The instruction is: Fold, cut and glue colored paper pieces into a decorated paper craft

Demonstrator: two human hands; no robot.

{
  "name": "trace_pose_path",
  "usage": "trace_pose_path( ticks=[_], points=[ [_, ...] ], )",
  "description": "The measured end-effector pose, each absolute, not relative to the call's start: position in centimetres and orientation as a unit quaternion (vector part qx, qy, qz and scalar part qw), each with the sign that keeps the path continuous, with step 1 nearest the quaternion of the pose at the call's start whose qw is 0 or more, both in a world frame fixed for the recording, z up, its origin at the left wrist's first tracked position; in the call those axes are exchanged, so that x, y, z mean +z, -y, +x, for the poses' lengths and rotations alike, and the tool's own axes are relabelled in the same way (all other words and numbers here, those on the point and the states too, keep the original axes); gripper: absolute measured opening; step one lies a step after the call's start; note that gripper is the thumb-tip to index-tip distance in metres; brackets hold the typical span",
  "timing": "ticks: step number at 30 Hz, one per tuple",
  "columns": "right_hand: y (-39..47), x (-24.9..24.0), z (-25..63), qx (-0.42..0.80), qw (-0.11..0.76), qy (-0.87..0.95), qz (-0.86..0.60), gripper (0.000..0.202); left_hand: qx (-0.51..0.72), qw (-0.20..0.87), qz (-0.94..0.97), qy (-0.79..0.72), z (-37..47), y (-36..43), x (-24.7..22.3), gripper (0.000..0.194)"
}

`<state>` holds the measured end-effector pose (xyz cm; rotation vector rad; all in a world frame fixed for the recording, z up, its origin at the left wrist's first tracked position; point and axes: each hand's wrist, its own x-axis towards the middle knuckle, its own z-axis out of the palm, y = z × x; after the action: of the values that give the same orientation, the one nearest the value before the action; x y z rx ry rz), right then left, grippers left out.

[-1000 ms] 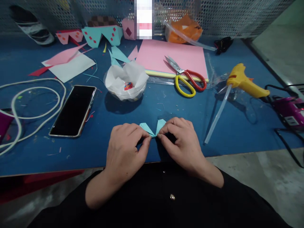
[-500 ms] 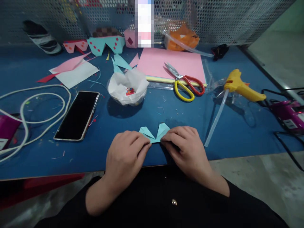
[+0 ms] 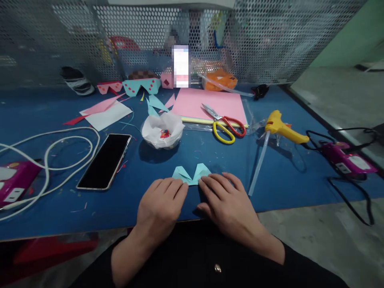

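Observation:
A light-blue folded paper (image 3: 196, 176) with two upright points and a V-shaped dip lies near the table's front edge. My left hand (image 3: 162, 202) is closed over the left end of this paper, its fingertips pressed together and its thumb mostly hidden. Over the right end lies my right hand (image 3: 229, 200), fingers stretched out on the paper and the thumb apart from them. Just beyond stands a small clear bowl (image 3: 162, 136) lined with white paper, holding small red pieces.
Red-and-yellow scissors (image 3: 223, 124) rest partly on pink paper sheets (image 3: 210, 102). At right lie a yellow glue gun (image 3: 282, 128) and a purple power strip (image 3: 345, 160). A phone (image 3: 105, 162) and white cable (image 3: 48, 160) are at left. Paper masks (image 3: 141, 87) stand behind.
The camera view has tilted upward, showing more of the mesh panel. My right hand has gone from pinching the folded paper to lying flatter with its fingers stretched out.

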<state>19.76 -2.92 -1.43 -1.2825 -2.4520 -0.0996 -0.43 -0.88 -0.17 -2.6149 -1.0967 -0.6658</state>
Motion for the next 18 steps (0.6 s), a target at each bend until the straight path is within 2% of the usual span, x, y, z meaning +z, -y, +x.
trace_pose_path(
  ticks=[5, 14, 16, 18],
  points=[
    [3.7, -1.8, 20.0, -0.02, 0.135, 0.884, -0.447, 0.065, -0.209, 0.122, -0.895, 0.374, -1.7, 2.2, -0.5, 0.026],
    [4.5, -1.4, 19.7, 0.008, 0.124, 0.856, -0.503, 0.069, -0.239, 0.139, -0.879, 0.389, -2.8, 2.7, -2.0, 0.034],
    [4.9, -0.8, 20.1, -0.008, 0.136, 0.85, -0.51, 0.065, -0.252, 0.141, -0.875, 0.389, -2.9, 2.7, -2.2, 0.034],
    [4.8, 0.3, 21.3, -0.033, 0.17, 0.842, -0.511, 0.051, -0.259, 0.147, -0.872, 0.388, -3.0, 2.7, -2.2, 0.035]
  ],
)
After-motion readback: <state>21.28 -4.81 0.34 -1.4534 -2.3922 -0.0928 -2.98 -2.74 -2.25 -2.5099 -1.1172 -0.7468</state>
